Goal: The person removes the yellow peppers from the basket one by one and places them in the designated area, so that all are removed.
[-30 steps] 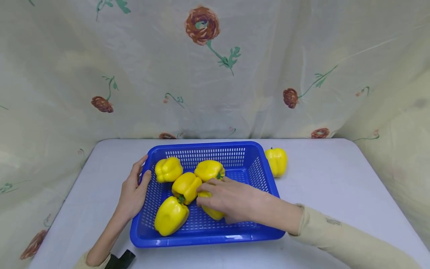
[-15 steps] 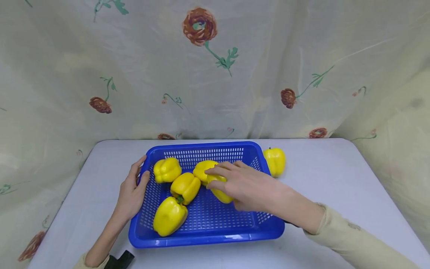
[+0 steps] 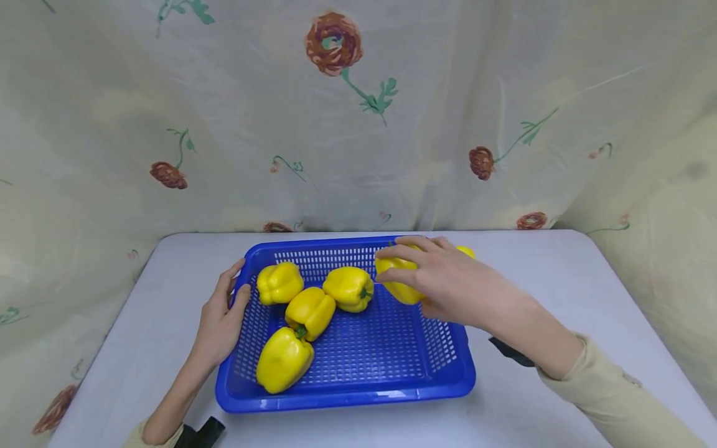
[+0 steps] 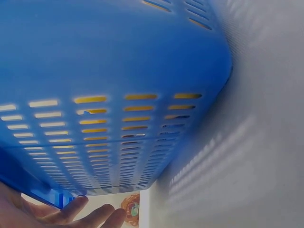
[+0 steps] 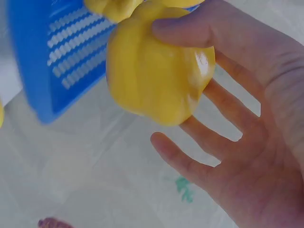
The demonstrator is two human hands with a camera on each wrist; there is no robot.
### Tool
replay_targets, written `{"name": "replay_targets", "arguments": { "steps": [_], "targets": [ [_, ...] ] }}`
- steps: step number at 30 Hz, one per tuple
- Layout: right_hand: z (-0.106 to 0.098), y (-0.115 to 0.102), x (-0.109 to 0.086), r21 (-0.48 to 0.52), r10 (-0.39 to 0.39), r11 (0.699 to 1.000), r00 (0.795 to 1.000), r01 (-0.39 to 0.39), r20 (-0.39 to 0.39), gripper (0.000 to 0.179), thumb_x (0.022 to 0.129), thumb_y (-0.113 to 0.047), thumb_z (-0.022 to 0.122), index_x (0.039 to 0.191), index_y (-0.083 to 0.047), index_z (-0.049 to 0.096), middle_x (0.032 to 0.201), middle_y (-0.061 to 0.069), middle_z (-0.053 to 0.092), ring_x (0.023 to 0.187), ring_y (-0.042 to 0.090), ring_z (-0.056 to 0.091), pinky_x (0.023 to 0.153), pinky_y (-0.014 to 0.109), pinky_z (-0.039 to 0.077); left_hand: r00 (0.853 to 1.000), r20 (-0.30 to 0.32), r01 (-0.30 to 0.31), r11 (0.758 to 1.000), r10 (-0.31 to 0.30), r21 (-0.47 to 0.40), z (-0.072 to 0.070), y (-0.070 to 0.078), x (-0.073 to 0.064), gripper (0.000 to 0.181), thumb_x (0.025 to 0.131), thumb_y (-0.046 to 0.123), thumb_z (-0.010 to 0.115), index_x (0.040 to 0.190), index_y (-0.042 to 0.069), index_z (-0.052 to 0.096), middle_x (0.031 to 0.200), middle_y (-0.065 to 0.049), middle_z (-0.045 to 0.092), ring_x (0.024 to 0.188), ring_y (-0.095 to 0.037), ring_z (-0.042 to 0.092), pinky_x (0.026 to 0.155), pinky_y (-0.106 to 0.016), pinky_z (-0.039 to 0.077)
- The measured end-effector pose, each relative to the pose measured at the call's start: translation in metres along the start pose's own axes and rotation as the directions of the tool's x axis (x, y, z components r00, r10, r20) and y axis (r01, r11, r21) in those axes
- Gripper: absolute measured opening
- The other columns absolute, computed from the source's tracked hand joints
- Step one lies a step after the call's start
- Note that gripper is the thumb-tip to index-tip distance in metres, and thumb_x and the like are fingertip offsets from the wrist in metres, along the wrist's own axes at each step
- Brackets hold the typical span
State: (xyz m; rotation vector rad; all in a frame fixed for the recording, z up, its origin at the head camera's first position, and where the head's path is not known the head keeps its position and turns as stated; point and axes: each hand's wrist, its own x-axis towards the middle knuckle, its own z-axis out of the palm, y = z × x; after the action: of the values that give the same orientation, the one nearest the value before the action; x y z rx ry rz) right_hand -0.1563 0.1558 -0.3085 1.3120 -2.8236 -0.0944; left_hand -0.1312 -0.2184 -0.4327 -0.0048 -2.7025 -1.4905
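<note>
A blue plastic basket [image 3: 347, 404] with slotted walls stands on the table, and several yellow bell peppers [image 3: 284, 361] lie in its left half. At the basket's left rim my left hand [image 3: 221, 323] holds on, thumb over the edge and fingers outside; the left wrist view shows its fingers [image 4: 71, 211] below the slotted wall. Over the right back part of the basket, my right hand [image 3: 454, 280] grips a yellow bell pepper [image 5: 156, 66] between thumb and fingers. That pepper is raised off the basket floor.
Outside the basket, behind my right hand, another yellow bell pepper [image 3: 466, 251] is mostly hidden. The white table [image 3: 560, 298] reaches back to a flowered curtain [image 3: 241, 124]. Dark wrist straps [image 3: 201, 432] sit on both arms.
My right hand has lifted one bell pepper from the basket's middle and carried it right and toward the back. The left hand keeps its hold on the rim.
</note>
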Motion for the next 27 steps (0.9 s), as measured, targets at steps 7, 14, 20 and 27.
{"name": "replay_targets", "arguments": {
  "steps": [7,14,20,27],
  "targets": [
    [-0.003,0.025,-0.015,0.019,0.102,0.995,0.994,-0.101,-0.037,0.076,0.079,-0.013,0.097,0.146,-0.026,0.065,0.162,0.009,0.055,0.148,0.042,0.051,0.115,0.067,0.053,1.000,0.000,0.008,1.000,-0.008,0.000,0.001,-0.001,0.001,0.058,0.118,0.026,0.038,0.173,0.014,0.022,0.168,-0.029,0.042,0.141,-0.052,0.059,0.106,-0.062,0.059],
    [-0.001,0.051,-0.030,0.078,0.198,0.978,0.977,-0.192,-0.074,0.074,0.079,-0.007,0.096,0.145,-0.025,0.066,0.164,0.013,0.051,0.145,0.044,0.054,0.108,0.062,0.060,1.000,-0.005,0.016,1.000,-0.016,0.004,0.000,0.001,0.000,0.057,0.118,0.026,0.038,0.172,0.015,0.023,0.168,-0.029,0.042,0.142,-0.052,0.059,0.107,-0.062,0.058],
    [0.007,0.070,-0.043,0.097,0.277,0.957,0.960,-0.272,-0.048,0.075,0.078,-0.001,0.095,0.145,-0.021,0.066,0.162,0.022,0.048,0.143,0.050,0.054,0.100,0.059,0.064,1.000,-0.009,0.011,1.000,-0.011,0.010,0.000,0.001,-0.001,0.056,0.118,0.026,0.038,0.172,0.015,0.024,0.169,-0.028,0.041,0.143,-0.051,0.058,0.108,-0.062,0.057],
    [0.015,0.096,-0.054,0.117,0.357,0.929,0.934,-0.351,-0.031,0.074,0.076,0.004,0.093,0.142,-0.019,0.069,0.162,0.022,0.048,0.150,0.050,0.043,0.106,0.066,0.058,1.000,-0.005,0.011,1.000,-0.011,0.009,-0.001,0.002,-0.001,0.057,0.118,0.026,0.038,0.172,0.014,0.023,0.168,-0.030,0.042,0.142,-0.052,0.058,0.107,-0.062,0.058]
  ]
}}
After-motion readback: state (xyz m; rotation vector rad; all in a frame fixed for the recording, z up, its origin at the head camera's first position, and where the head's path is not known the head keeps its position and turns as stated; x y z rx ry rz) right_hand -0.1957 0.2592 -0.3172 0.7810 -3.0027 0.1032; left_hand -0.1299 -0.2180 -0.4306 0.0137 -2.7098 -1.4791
